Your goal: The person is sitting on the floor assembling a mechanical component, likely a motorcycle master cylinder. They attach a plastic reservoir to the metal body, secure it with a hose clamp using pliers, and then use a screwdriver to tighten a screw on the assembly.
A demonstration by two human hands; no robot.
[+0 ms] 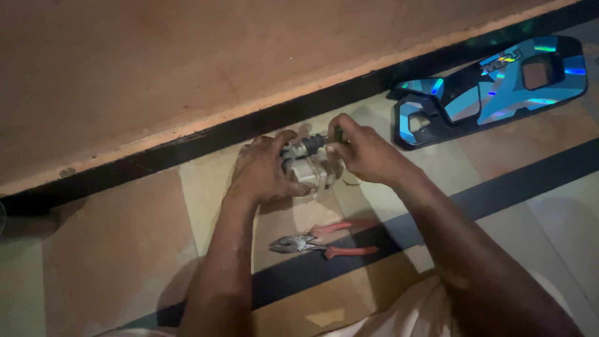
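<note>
Holding: the left hand (265, 171) wraps around a small grey metal part (307, 163) and keeps it just above the floor (125, 249).
Left hand: the fingers are curled tight on the metal part, with the thumb on top.
Right hand: the right hand (365, 153) pinches a small dark piece at the top end of the metal part. Its fingers are closed on that piece. I cannot tell what the piece is.
Where the part is: between both hands, near the black strip at the foot of the wall (187, 62).
Step now: it looks like the person is fitting or turning the small piece on the metal part.
Next move: I think it needs a steady left grip and small, careful turns with the right fingers.
Pliers: red-handled pliers (321, 243) lie on the floor, near the hands and nearer the person, not touched.
Shiny panel: a blue and black shiny panel (493, 84) lies on the floor by the wall, well apart to the right.
</note>
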